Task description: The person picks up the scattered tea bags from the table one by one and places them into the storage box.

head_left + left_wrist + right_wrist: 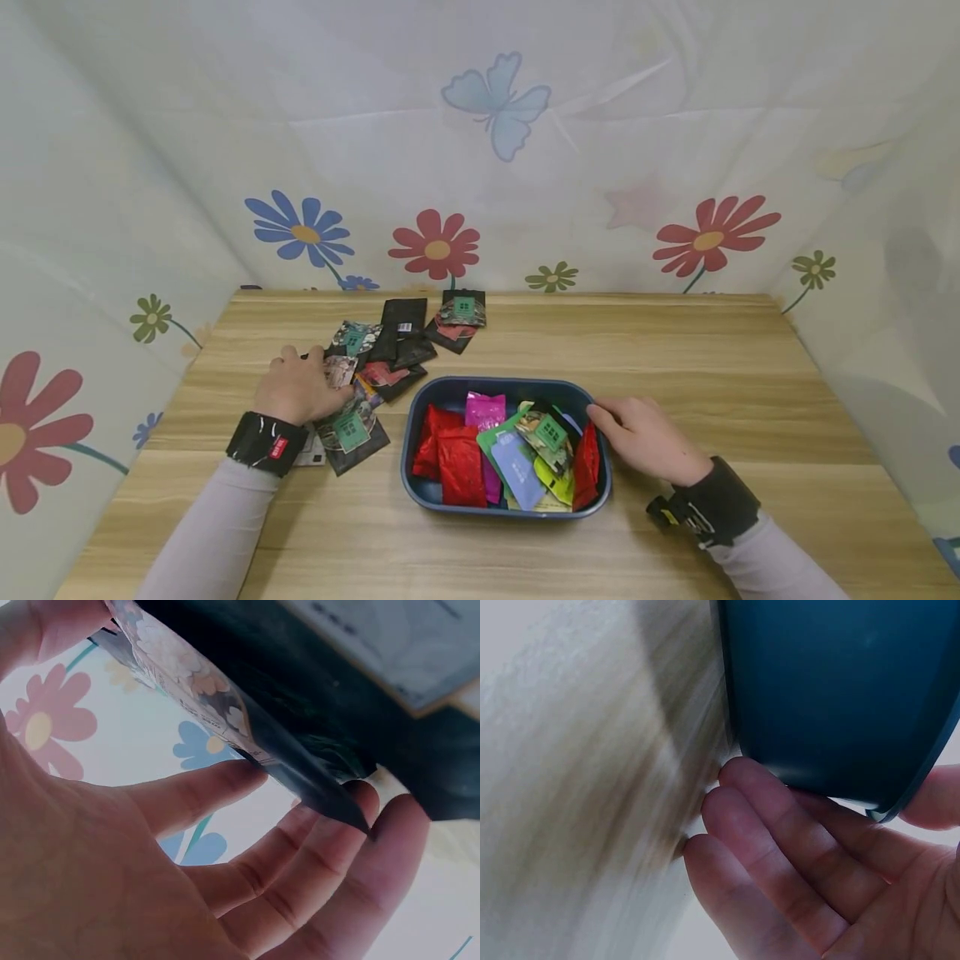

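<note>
Head view: on the surface (705, 542), a blue tray (450, 392) is set between the left hand (296, 387) and the right hand (648, 437), its rim pinched by the latter. Coloured packets (461, 467) are contained in it. Dark packets (405, 317) are touched by the left hand's spread fingers; whether any is gripped cannot be told.

My left hand (298, 392) lies at eight o'clock, back upward, thumb (56, 626) spread from loosely bent fingers (300, 889). My right hand (651, 442), at four o'clock, grips with thumb opposite fingers. My left forearm (213, 521) points toward one, my right forearm (772, 558) toward ten.
</note>
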A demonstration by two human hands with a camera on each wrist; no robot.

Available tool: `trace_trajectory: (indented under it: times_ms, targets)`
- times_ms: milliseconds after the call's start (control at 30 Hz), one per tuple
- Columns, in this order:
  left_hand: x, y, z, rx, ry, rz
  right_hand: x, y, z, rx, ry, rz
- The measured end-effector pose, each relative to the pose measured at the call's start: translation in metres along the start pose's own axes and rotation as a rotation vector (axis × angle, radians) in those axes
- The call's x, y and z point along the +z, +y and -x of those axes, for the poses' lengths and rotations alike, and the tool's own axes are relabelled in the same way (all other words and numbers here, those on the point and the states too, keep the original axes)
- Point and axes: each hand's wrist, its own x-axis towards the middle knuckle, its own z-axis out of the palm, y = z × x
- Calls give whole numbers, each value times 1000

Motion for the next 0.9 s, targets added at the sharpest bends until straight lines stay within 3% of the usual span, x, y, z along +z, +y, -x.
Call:
trace_trajectory:
  times_ms: [133,333,600,767,900]
  targets:
    - [-6,2,2,27,61,25,0,0,0,-6,9,11]
    - [-18,11,5,103,238,33,-2,0,0,-16,16,19]
    - [-36,40,20,344,464,56,-3,0,1,-13,15,12]
    - [-44,60,33,490,513,97,-2,0,1,-19,24,22]
    - [-50,81,43,619,499,151,0,-1,0,-26,29,32]
